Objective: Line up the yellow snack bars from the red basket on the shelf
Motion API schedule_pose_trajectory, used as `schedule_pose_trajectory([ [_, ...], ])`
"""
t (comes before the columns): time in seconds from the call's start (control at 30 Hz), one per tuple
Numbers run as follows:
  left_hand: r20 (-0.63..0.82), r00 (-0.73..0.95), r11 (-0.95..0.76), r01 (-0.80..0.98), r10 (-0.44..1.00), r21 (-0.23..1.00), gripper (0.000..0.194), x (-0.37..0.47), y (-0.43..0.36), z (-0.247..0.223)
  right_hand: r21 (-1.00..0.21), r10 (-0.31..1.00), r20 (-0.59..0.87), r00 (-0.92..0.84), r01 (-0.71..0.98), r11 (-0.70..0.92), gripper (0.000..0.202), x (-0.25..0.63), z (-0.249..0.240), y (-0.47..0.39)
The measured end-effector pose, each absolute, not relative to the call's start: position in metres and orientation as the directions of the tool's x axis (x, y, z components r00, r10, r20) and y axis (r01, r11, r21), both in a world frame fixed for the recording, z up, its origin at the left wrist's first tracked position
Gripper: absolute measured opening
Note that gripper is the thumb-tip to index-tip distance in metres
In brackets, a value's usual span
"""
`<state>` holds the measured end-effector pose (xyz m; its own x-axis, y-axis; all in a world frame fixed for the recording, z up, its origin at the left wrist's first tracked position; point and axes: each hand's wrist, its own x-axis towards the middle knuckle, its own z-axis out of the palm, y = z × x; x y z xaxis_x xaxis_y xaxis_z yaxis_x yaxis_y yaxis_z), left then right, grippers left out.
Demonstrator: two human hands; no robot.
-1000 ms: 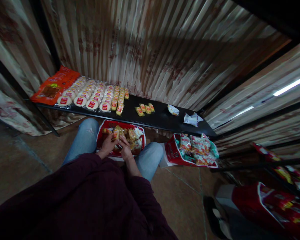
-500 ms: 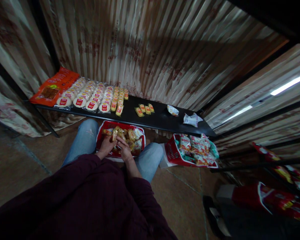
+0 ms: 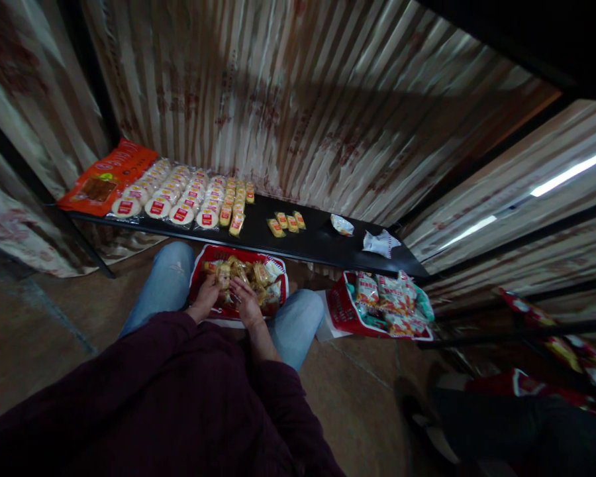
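Note:
Between my knees is a red basket (image 3: 197, 273) with a white rim, heaped with small yellow snack packets (image 3: 261, 273) in clear wrap. My left hand (image 3: 206, 295) is closed at the heap's left side, gripping a yellow snack packet (image 3: 223, 274). Over the middle of the heap, my right hand (image 3: 247, 303) is open with its fingers stretched out, touching or just above the packets. On the black shelf (image 3: 312, 242) ahead, rows of yellow snack packets (image 3: 236, 224) stand beside rows of round white packaged cakes (image 3: 181, 213).
Apart from the rows lie several yellow packets (image 3: 276, 228) and two white packets (image 3: 342, 224) (image 3: 377, 244). An orange bag (image 3: 110, 175) lies at the shelf's left end. Another red basket (image 3: 340, 306) of white packets stands right of my knee. Another person's leg (image 3: 487, 424) shows lower right.
My hands have moved apart, the left one slightly left with the packet and the right fingers spreading out. At lower right, the other person's leg has shifted and covers more of the red packages.

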<state>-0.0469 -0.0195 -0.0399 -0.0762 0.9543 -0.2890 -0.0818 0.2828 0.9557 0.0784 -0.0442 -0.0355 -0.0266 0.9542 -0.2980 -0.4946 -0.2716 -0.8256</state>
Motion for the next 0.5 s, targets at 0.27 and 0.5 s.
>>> schedule_pose_trajectory([
  [0.27,-0.429,-0.060,0.397,-0.282,0.901,0.873,0.033,-0.0473,-0.0260,-0.0363,-0.846,0.949,-0.314,-0.008,-0.451,-0.284,0.037,0.0800,-0.0336,-0.0452],
  [0.5,-0.457,-0.011,0.415,-0.397,0.889,0.819,0.028,-0.0440,-0.0284,-0.0347,-0.843,0.948,-0.318,0.016,-0.461,-0.275,0.036,0.0805,-0.0340,-0.0445],
])
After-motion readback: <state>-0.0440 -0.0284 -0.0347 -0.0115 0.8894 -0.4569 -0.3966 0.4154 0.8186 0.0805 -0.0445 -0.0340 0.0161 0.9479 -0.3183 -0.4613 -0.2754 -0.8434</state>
